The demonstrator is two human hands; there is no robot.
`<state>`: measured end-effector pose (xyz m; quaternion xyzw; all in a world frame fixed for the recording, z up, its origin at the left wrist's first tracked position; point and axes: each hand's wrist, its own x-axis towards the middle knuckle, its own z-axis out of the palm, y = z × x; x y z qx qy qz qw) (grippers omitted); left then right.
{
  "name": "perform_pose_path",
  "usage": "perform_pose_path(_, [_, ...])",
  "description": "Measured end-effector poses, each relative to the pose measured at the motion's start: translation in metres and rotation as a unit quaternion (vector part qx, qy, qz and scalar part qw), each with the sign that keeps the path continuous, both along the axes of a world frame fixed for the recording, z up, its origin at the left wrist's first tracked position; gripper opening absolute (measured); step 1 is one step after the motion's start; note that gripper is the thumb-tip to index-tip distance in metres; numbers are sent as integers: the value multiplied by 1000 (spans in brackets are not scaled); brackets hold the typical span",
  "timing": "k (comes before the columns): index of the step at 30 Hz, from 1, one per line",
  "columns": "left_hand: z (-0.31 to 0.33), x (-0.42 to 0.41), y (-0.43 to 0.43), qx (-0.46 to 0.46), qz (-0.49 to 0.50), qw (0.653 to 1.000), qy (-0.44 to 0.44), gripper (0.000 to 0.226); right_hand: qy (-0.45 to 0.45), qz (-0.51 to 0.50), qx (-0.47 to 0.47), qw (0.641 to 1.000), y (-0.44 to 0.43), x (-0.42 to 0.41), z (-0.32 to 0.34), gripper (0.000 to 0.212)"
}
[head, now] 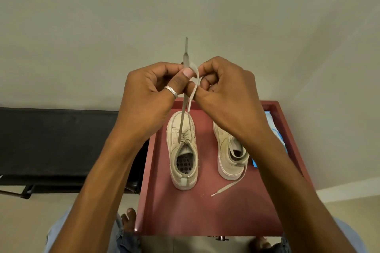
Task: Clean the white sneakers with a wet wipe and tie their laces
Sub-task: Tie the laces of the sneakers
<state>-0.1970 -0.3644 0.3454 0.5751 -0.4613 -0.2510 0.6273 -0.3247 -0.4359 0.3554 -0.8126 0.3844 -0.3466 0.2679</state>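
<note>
Tying stage, left shoe (182, 150). Both shoes sit on the red table (205, 211), toes pointing away, left shoe mid-table, right shoe (230, 154) just beside it toward the right edge. Left hand (150, 92) and right hand (224, 90) are raised above the left shoe, fingers curled tight, each pinching the lace (186, 57); two strands run taut from the top eyelets up into the pinch, one tip sticks up past the knuckles, and a short fold of lace bridges the two hands. My read: first cross or loop is being formed, no bow yet. To do it well: keep both strands under even tension so the eyelet rows close evenly and the tongue stays flat; lower the hands toward the shoe before cinching, since a knot formed this high will slacken when it drops; keep the flat lace untwisted through the pinch; leave enough tail on the upright end for a full loop. The shoe is light and unheld, so a hard pull could lift or drag it; pull the strands apart sideways rather than up. Right shoe's lace (228, 188) lies loose, one end trailing onto the table, so it looks untied. A blue and white packet (273, 127), likely wipes, lies at the right edge, partly hidden by the right forearm. Can't judge cleaning from here.
</note>
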Motion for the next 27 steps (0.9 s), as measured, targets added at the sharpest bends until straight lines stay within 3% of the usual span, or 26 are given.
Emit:
perform_pose_path(4, [-1,-2,1,-15,-20,1000,3,14,61,26,-16,998,0,2,-1,31])
perform_pose_path(7, [-4,-1,1,-15,-8,1000,8,13,64,35,-24,997,-3,1,-3,28])
perform_pose_path(12, [-10,6,0,-7,-9,1000,17,16,21,74,-19,997,-10,-9,5,21])
perform_pose_path(18, [-18,6,-1,-2,-108,987,122,28,-64,100,-47,992,-12,-11,2,11])
perform_pose_path(22, [-20,11,-1,-15,-111,985,127,28,-95,85,14,992,-11,-4,-8,16])
perform_pose_path(27, [-20,10,1,-10,-131,979,154,30,-139,125,159,969,-2,2,-11,29])
